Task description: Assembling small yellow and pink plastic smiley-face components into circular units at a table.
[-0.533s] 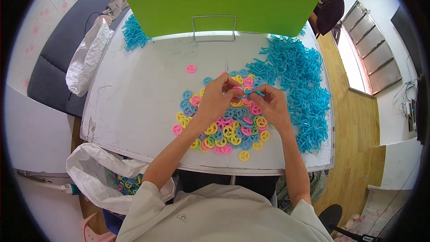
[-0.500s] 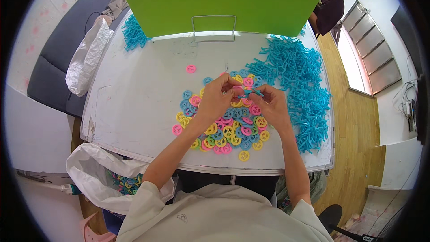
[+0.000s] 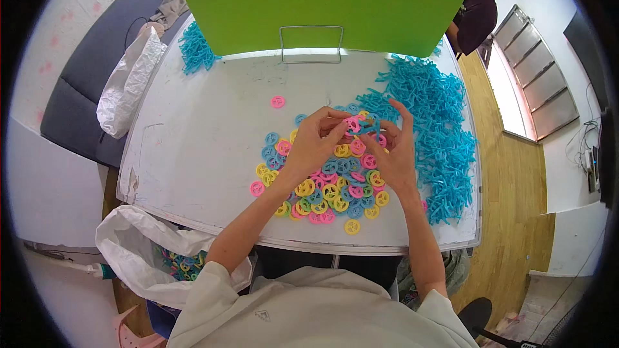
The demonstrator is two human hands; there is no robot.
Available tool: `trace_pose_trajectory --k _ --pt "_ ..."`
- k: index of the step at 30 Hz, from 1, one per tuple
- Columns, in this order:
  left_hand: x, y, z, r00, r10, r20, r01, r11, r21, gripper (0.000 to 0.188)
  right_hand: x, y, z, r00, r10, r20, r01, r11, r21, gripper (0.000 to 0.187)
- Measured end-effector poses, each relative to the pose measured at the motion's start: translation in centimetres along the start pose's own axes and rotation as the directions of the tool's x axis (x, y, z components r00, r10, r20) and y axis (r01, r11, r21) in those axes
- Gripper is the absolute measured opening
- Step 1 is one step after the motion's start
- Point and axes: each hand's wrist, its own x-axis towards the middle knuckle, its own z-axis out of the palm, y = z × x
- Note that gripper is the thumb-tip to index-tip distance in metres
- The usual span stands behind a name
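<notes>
Over the pile my left hand (image 3: 317, 140) is closed, pinching a small pink plastic wheel (image 3: 352, 125) between thumb and fingers. Against that wheel sits a blue branched plastic piece (image 3: 369, 127), held at its other side by my right hand (image 3: 394, 154). The right thumb and some fingers press on the blue piece while the index finger sticks up. Whether the two parts are joined is too small to tell. Beneath both hands spreads a loose pile of pink, yellow, blue and green wheels (image 3: 330, 191), partly hidden by my hands and wrists.
A heap of blue branched pieces (image 3: 442, 135) covers the table's right side; a smaller heap (image 3: 195, 48) lies far left. A green panel with a wire handle (image 3: 312, 62) stands at the back. An open white sack (image 3: 122, 238) holds coloured parts at lower left. Another person (image 3: 474, 19) is at far right.
My right index finger has lifted away from the blue piece and now points up. The pink wheel has turned to show more of its face. The view has shifted slightly.
</notes>
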Motion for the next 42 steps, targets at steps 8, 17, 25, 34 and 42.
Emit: trace_pose_trajectory --k 8,17,25,34,42 --pt "0.0 -0.3 0.1 0.999 0.041 0.023 -0.039 0.997 -0.071 0.019 0.1 0.5 -0.2 0.994 -0.099 0.050 0.106 0.981 -0.164 0.027" --pt "-0.3 -0.3 0.4 0.999 0.042 0.004 -0.041 0.995 -0.086 0.020 0.3 0.9 -0.2 0.986 0.148 0.072 -0.152 0.987 0.055 0.026" --pt "-0.4 -1.2 0.6 0.997 0.074 -0.036 -0.075 0.997 -0.004 0.021 0.5 1.1 -0.3 0.961 0.247 0.124 -0.264 0.953 0.151 0.027" --pt "-0.5 -2.0 0.8 0.979 0.179 -0.097 -0.159 0.970 0.182 0.018 0.1 0.2 0.5 0.969 0.243 0.045 -0.246 0.965 0.089 0.025" --pt "-0.2 -1.5 0.1 0.998 0.061 -0.025 -0.062 0.996 -0.058 0.019 -0.1 0.6 0.3 0.999 -0.003 0.049 0.007 0.997 -0.070 0.030"
